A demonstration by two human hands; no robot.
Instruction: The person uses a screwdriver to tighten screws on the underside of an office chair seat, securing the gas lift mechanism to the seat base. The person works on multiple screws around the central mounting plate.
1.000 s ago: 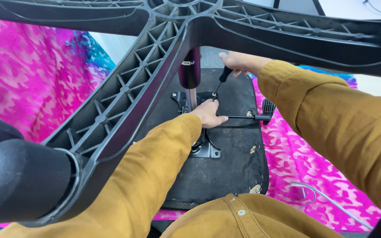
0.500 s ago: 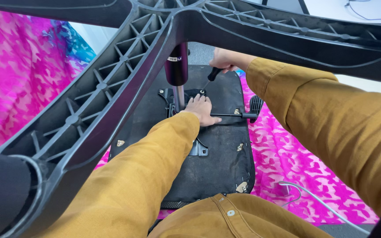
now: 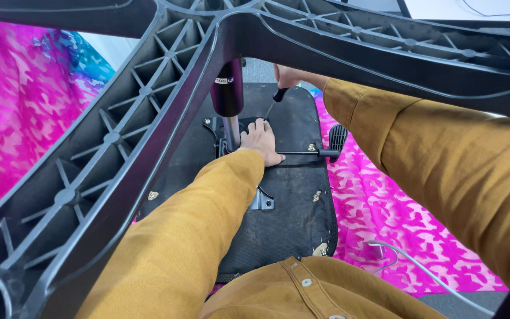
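Note:
An upturned office chair lies below me, its black seat underside facing up. My left hand rests flat on the metal mechanism plate beside the gas-lift column. My right hand grips the black handle of a screwdriver, whose tip points down at the plate right by my left fingers. The black star-shaped chair base spreads across the view above my arms, and one of its arms hides part of my right hand.
A black adjustment lever sticks out to the right of the mechanism. Pink patterned cloth covers the floor on both sides. A white cable lies at the lower right. Several small fasteners dot the seat underside.
My view has shifted closer and slightly left. My left hand slid a little along the plate and now lies flatter; the right hand still holds the screwdriver at the same spot.

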